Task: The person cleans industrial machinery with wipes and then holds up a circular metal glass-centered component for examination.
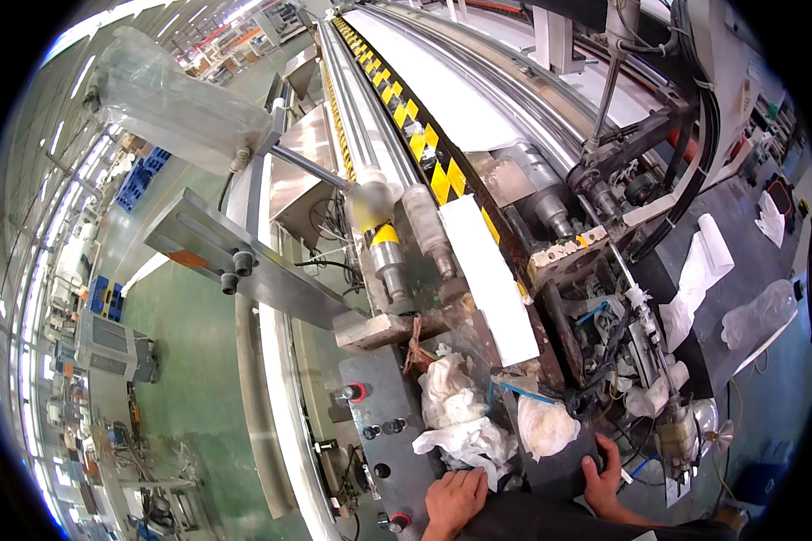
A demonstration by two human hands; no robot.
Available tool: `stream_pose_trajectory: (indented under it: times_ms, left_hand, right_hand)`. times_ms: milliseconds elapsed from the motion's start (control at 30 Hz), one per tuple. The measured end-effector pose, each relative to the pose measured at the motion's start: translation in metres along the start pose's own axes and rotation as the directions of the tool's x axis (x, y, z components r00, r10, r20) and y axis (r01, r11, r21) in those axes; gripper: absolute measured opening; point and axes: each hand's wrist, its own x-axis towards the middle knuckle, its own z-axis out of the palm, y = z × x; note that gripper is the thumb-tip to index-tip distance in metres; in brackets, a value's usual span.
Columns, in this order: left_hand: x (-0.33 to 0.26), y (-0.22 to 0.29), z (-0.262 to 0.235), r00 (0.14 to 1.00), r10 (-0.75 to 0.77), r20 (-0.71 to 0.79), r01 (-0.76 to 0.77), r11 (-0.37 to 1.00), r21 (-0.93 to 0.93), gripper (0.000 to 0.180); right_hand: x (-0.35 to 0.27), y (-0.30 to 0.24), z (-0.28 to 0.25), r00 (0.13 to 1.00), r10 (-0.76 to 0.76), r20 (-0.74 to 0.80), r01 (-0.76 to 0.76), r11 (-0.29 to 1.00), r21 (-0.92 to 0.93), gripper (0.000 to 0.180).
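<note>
My left hand is at the bottom centre, its fingers together and curled, right against the lower edge of a heap of crumpled white wipes. What it grips, if anything, is hidden. To its right, my right hand rests by the edge of a dark metal block, thumb and fingers apart, holding nothing visible. A wadded off-white cloth sits on that block, just beyond the hands. Farther forward, a long white strip lies along the machine, partly over a yellow-and-black striped guard.
Long metal rollers run away from me. On the left a slotted metal bracket juts out over the green floor. A grey side table at right holds a paper roll and a plastic bottle. Black cables hang above it.
</note>
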Motion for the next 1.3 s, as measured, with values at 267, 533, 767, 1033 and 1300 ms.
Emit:
stream_pose_trajectory:
  times_ms: [267,533,767,1033,1300]
  left_hand:
    - [0.000,-0.001,0.000,1.000,-0.011,0.022,0.011,1.000,-0.006,0.007]
    - [0.001,0.000,-0.001,1.000,-0.006,0.025,0.006,1.000,0.004,0.008]
    - [-0.001,-0.001,0.001,1.000,-0.011,0.026,0.011,1.000,0.007,0.008]
    - [0.002,0.000,0.000,1.000,0.003,0.026,-0.003,1.000,0.013,0.007]
    - [0.001,-0.001,0.000,0.999,0.003,0.036,-0.003,1.000,0.011,0.008]
  right_hand:
    - [0.000,0.011,0.001,0.999,-0.031,-0.037,0.030,0.999,-0.031,0.046]
    - [0.000,0.004,0.003,0.999,-0.026,-0.042,0.026,1.000,-0.004,0.046]
    - [0.002,0.002,0.002,0.998,-0.061,-0.018,0.060,0.997,-0.051,0.047]
    - [0.002,0.003,0.000,0.999,-0.039,-0.024,0.038,0.997,-0.061,0.046]
    - [0.001,0.005,0.001,0.998,-0.050,-0.037,0.047,0.997,-0.065,0.044]
